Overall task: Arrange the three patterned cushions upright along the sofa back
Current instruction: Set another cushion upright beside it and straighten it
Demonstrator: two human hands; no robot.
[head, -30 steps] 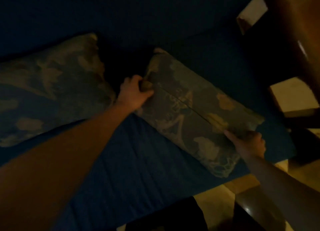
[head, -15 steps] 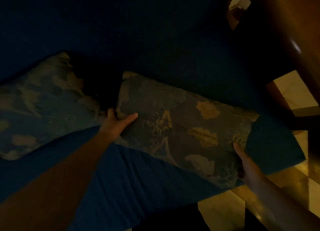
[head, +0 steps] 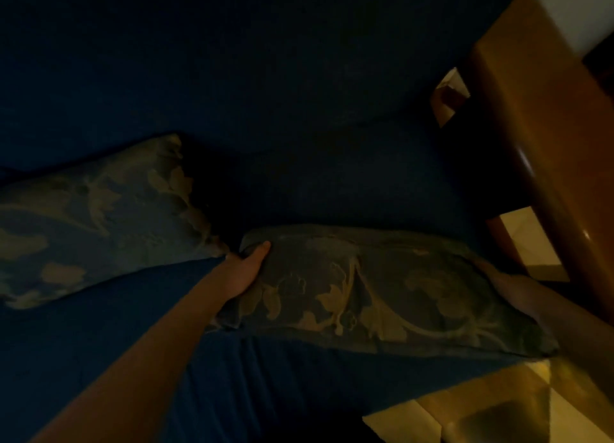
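The scene is very dim. A leaf-patterned cushion [head: 372, 293] lies across the dark blue sofa seat [head: 99, 336], held at both ends. My left hand [head: 244, 269] grips its left end, thumb on top. Around its right end curls my right hand [head: 511, 289]. A second patterned cushion [head: 99, 216] leans against the sofa back [head: 265, 77] on the left. Only two cushions are in view.
The sofa's wooden armrest [head: 545, 150] runs along the right side, close to the held cushion's right end. Pale tiled floor [head: 498, 406] shows at the lower right, beyond the seat's front edge.
The held cushion has turned from slanting to nearly level across the seat. My left hand shifted from its top corner to its left end; my right hand stays at the right end.
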